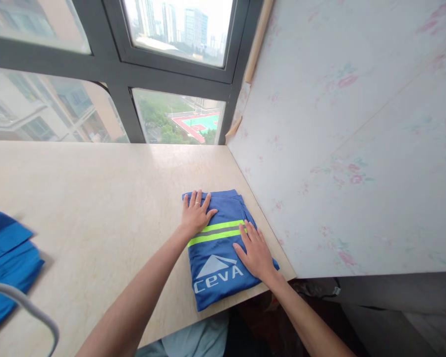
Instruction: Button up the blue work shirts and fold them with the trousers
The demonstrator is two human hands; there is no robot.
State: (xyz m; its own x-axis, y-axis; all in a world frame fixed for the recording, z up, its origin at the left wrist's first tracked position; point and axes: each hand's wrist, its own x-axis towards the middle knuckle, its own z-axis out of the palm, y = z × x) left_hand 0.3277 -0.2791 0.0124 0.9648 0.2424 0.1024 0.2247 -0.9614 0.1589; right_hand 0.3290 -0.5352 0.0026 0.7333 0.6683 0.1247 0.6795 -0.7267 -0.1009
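A folded blue work garment (pixel 223 250) lies near the front right edge of the counter. Across it runs a yellow-green and grey reflective band, with white "CEVA" lettering and a triangular logo below. My left hand (pixel 197 214) rests flat on its upper left part, fingers spread, a ring on one finger. On the right side, my right hand (pixel 255 252) lies with fingers extended over the end of the band. Both palms touch the cloth, and neither hand grips it.
The pale counter (pixel 115 198) meets a flower-patterned wall (pixel 349 148) on the right and dark-framed windows (pixel 178 74) behind. At left lie another blue cloth (pixel 11 263) and a curved grey tube or cord (pixel 29 305). Dark space with a cable lies below right.
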